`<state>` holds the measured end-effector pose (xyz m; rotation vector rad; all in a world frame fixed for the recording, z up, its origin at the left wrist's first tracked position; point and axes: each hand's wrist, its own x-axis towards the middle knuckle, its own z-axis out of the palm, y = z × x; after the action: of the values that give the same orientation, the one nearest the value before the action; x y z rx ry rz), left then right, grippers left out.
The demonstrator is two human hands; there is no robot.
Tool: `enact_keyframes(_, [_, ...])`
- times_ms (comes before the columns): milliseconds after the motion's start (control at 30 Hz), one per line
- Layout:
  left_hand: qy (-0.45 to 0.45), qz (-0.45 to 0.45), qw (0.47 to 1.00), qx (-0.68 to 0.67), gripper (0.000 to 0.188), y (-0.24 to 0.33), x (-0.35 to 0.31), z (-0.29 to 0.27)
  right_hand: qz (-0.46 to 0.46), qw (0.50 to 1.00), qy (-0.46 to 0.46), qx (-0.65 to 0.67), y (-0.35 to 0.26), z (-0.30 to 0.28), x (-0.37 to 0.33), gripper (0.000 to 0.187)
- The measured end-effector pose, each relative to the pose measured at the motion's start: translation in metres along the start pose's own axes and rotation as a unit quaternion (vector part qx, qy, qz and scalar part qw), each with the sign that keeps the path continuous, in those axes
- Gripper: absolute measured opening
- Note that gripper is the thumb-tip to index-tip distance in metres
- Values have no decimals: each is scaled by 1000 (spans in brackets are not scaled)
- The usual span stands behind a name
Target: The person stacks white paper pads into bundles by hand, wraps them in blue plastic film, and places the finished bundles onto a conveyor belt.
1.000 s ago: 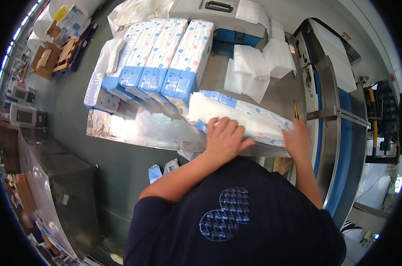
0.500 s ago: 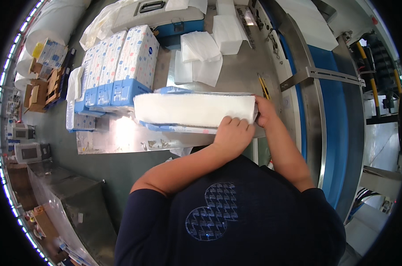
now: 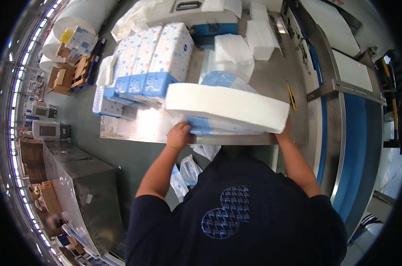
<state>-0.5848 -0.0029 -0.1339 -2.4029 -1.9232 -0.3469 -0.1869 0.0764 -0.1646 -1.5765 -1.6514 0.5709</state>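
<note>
A long white stack of paper tissues (image 3: 227,105) stands on edge at the front of the metal table, its plastic wrapper opened. The blue-and-clear wrapper (image 3: 223,126) hangs along its near side, and more blue film shows behind it. My left hand (image 3: 178,135) is closed at the left end, pinching the wrapper's edge below the stack. At the right end my right hand (image 3: 284,131) grips the stack; its fingers are mostly hidden behind the paper. Wrapped tissue packs (image 3: 170,53), white and blue with small prints, stand in a row to the left.
Loose white tissues (image 3: 234,53) and a white paper block (image 3: 259,40) lie behind the stack. A grey-and-blue toolbox (image 3: 192,17) is at the back. A yellow cutter knife (image 3: 291,96) lies right. A blue conveyor (image 3: 353,146) runs along the right; plastic scraps (image 3: 191,170) are below the table edge.
My left hand has moved from the stack's right part to its left end. The stack has tilted, its right end now nearer me, and the wrapper has come further down off it.
</note>
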Motion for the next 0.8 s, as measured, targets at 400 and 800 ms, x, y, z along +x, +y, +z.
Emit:
enact_keyframes(400, [46, -442, 526, -725, 22, -46, 46, -36, 58, 995, 77, -37, -19, -34, -22, 28])
enact_keyframes(800, [-27, -230, 656, -719, 41, -36, 59, 11, 282, 951, -119, 52, 15, -12, 9, 32])
